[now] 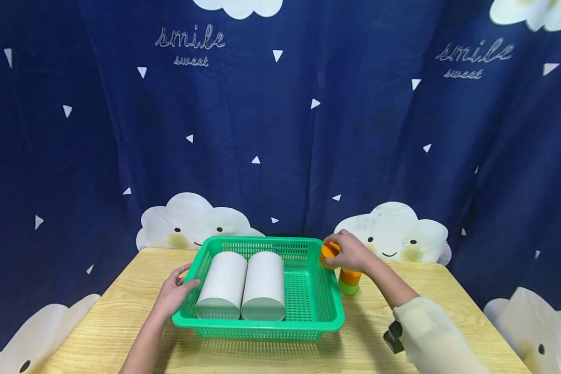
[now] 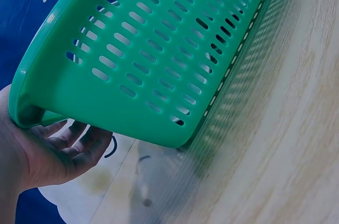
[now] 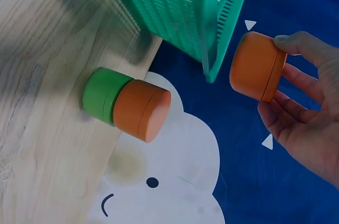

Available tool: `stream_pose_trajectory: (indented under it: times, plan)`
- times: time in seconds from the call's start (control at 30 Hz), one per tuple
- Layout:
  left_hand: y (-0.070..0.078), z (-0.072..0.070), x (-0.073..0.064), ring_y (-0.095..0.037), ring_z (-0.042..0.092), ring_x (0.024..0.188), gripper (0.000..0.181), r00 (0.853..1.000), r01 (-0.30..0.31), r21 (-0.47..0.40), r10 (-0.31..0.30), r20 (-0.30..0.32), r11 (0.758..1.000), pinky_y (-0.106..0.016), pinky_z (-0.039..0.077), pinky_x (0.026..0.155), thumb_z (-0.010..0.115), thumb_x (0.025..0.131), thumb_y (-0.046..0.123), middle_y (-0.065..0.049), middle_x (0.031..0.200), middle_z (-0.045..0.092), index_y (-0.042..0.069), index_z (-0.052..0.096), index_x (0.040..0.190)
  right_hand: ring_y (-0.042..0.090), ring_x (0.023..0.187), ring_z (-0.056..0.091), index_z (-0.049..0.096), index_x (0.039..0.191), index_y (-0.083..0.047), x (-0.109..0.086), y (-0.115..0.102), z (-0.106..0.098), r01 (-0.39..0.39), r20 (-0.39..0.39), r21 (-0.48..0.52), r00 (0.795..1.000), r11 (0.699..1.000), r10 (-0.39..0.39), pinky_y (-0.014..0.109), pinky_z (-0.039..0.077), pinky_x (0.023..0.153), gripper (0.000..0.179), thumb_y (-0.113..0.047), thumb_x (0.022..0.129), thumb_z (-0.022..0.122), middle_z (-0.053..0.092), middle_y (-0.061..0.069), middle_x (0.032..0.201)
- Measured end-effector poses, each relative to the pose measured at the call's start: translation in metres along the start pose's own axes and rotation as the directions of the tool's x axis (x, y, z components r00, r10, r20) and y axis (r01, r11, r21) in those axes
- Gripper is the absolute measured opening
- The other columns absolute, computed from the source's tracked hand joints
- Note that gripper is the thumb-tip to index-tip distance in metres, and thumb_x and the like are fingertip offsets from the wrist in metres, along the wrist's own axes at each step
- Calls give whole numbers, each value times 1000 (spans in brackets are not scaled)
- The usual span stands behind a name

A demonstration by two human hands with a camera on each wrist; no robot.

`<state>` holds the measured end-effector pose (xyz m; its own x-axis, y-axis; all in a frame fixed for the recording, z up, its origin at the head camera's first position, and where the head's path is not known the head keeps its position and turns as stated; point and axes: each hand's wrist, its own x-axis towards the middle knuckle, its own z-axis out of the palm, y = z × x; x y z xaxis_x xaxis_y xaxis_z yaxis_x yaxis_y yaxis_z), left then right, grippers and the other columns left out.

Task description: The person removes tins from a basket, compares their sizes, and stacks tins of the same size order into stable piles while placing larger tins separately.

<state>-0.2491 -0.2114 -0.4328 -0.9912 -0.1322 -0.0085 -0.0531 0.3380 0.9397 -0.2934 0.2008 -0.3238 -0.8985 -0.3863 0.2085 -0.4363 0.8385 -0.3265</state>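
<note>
A green plastic basket [image 1: 262, 324] with slotted walls stands on the table. My left hand [image 1: 174, 291] grips its left rim, thumb over the edge and fingers underneath in the left wrist view. Two large white cylinders [image 1: 223, 283] lie side by side in the basket's left and middle part. At the basket's back right corner my right hand [image 1: 350, 252] holds a small orange lidded jar [image 3: 257, 68] between thumb and fingertips, raised above the table. Just right of the basket, another orange jar [image 3: 140, 110] is stacked on a green jar [image 3: 106, 96], below my right hand.
The wooden table [image 1: 131, 291] extends around the basket on both sides. A dark blue curtain [image 1: 280, 130] with clouds and white triangles hangs behind and beside the table. A dark device [image 1: 393, 336] sits at the right wrist, by the pale sleeve [image 1: 430, 332].
</note>
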Motion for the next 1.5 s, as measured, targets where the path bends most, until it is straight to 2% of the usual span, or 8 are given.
stream_pose_trajectory:
  times: [0.43,0.73,1.1,1.5]
  plan:
    - [0,0,1,-26,62,92,63,1000,-5,16,5,8,1000,-40,54,71,56,93,22,-32,123,51,0,26,144,21,83,50,66,107,-2,-7,13,-3,3,-36,-36,999,999,-4,34,46,73,42,-18,70,74,59,13,98]
    - [1,-1,-1,-28,63,93,63,1000,-12,18,11,7,1000,-41,55,71,55,93,22,-33,124,50,-1,26,144,23,86,50,65,108,-2,-14,22,-6,-37,-14,-30,999,999,37,41,48,77,41,-18,71,73,57,15,101]
    - [1,0,-1,-28,62,94,62,1000,-10,2,10,6,1000,-40,55,71,55,93,21,-32,123,51,0,26,143,22,84,49,65,108,0,-20,32,-5,-49,-4,-19,999,999,49,34,46,72,41,-18,71,73,58,15,100]
    - [1,0,-1,-29,62,94,62,1000,-3,6,3,7,1000,-41,55,72,55,93,21,-32,124,50,0,26,144,24,87,50,65,106,0,-23,42,-4,-56,-11,-36,998,998,55,39,45,77,41,-18,70,73,59,13,98]
